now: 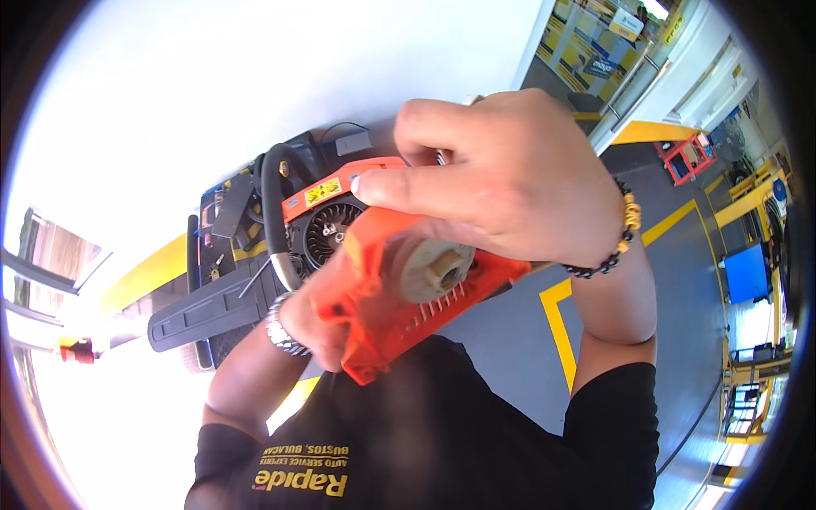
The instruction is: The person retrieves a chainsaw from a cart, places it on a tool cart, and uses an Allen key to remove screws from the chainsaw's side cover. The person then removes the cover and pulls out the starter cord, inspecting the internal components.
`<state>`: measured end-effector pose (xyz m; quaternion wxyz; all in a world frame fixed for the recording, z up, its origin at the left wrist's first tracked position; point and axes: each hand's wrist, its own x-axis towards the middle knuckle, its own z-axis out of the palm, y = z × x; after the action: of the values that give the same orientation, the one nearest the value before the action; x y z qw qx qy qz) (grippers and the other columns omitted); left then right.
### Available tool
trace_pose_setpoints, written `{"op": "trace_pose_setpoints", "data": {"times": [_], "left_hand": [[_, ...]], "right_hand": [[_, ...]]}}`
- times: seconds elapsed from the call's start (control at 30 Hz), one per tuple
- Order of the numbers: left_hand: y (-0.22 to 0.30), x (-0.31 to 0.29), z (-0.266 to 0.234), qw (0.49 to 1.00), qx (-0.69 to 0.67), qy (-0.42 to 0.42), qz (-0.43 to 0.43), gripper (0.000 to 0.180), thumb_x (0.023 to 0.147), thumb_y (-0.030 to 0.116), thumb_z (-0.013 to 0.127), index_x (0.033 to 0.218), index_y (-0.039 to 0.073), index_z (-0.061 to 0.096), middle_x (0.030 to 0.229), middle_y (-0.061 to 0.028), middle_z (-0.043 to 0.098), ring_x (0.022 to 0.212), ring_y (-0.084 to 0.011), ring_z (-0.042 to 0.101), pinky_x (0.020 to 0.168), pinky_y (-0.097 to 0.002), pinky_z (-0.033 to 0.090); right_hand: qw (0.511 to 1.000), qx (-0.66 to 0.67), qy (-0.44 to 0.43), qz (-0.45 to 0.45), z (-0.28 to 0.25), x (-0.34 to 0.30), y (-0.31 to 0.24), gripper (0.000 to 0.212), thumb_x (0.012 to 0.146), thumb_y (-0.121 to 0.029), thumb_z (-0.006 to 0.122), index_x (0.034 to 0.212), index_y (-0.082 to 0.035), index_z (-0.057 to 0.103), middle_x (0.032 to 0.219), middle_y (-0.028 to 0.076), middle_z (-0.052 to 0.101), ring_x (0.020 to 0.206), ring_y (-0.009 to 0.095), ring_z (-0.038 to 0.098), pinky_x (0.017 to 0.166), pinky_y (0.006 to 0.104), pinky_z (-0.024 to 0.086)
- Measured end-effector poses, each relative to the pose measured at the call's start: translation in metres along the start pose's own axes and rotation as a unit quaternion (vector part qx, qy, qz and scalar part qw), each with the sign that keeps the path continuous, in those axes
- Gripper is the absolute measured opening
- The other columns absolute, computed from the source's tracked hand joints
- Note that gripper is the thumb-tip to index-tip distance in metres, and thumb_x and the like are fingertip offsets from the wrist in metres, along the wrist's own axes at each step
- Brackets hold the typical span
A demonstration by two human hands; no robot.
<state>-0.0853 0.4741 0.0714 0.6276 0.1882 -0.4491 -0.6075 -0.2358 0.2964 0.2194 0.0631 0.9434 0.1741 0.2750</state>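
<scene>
An orange chainsaw starter cover [399, 340], its inner side with a pale round pulley [435, 270] turned up, is tilted in front of my chest. My left hand [314, 327] is closed on its left side; that hand is partly smeared by motion. Above the cover's far edge my right hand [510, 174] is bent, thumb and fingers curled together. A small ridged, metallic-looking bit shows between them, too small to name. Beyond the cover sits the orange and black chainsaw [378, 170]. Its finned black flywheel [331, 231] is exposed, and a black guide bar cover [208, 314] points left.
The chainsaw rests on a dark cart or bench [208, 255] with loose small parts, against a bright white surface [297, 68]. Grey floor [629, 340] with yellow lines lies to the right. Farther off stand a red cart [687, 160], a blue panel [746, 274] and yellow racks.
</scene>
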Motion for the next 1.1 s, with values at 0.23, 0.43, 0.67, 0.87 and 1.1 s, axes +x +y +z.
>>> {"op": "trace_pose_setpoints", "data": {"times": [0.23,0.43,0.67,0.87,1.1], "left_hand": [[-0.005,0.012,0.025,0.983,-0.158,0.096,-0.009,0.108,0.071,0.030,0.081,0.161,0.005,0.026,0.157,-0.0195,0.041,0.145,-0.0365,0.043,0.122,-0.0544,0.035],[-0.011,-0.010,0.015,0.963,-0.162,0.210,0.042,0.110,0.073,0.013,0.072,0.167,0.015,0.016,0.160,-0.0186,0.037,0.147,-0.0378,0.040,0.122,-0.0575,0.034],[-0.019,-0.023,0.016,0.963,-0.169,0.200,0.062,0.119,0.075,0.037,0.083,0.169,0.019,0.012,0.168,-0.0160,0.027,0.153,-0.0375,0.033,0.124,-0.0575,0.029],[-0.032,-0.054,-0.014,0.965,-0.221,0.123,0.067,0.125,0.069,0.042,0.089,0.167,0.012,0.016,0.166,-0.0190,0.030,0.151,-0.0377,0.037,0.122,-0.0560,0.033],[-0.005,-0.088,-0.045,0.969,-0.241,-0.044,-0.004,0.134,0.061,0.048,0.095,0.164,0.003,0.021,0.164,-0.0225,0.035,0.149,-0.0380,0.041,0.120,-0.0542,0.037]], "right_hand": [[0.988,0.049,0.105,0.101,0.003,-0.016,-0.009,0.048,0.086,-0.037,0.080,0.122,-0.007,0.071,0.117,0.014,0.064,0.101,0.027,0.066,0.088,0.0383,0.053],[0.726,0.394,0.365,0.429,0.075,-0.120,-0.076,0.068,0.107,-0.042,0.054,0.152,0.007,0.041,0.134,0.017,0.059,0.123,0.025,0.060,0.107,0.0401,0.045],[0.512,0.646,0.314,0.471,0.108,-0.104,-0.127,0.051,0.106,-0.031,0.064,0.141,0.004,0.049,0.124,0.008,0.062,0.074,0.005,0.053,0.069,0.0248,0.047],[0.618,0.601,0.239,0.447,0.105,-0.084,-0.123,0.045,0.103,-0.025,0.068,0.138,0.002,0.055,0.106,0.004,0.069,0.085,0.011,0.065,0.077,0.0285,0.054],[0.790,0.494,0.022,0.362,0.099,-0.038,-0.110,0.042,0.097,-0.031,0.076,0.123,0.000,0.068,0.087,0.009,0.067,0.071,0.023,0.063,0.068,0.0299,0.051]]}}
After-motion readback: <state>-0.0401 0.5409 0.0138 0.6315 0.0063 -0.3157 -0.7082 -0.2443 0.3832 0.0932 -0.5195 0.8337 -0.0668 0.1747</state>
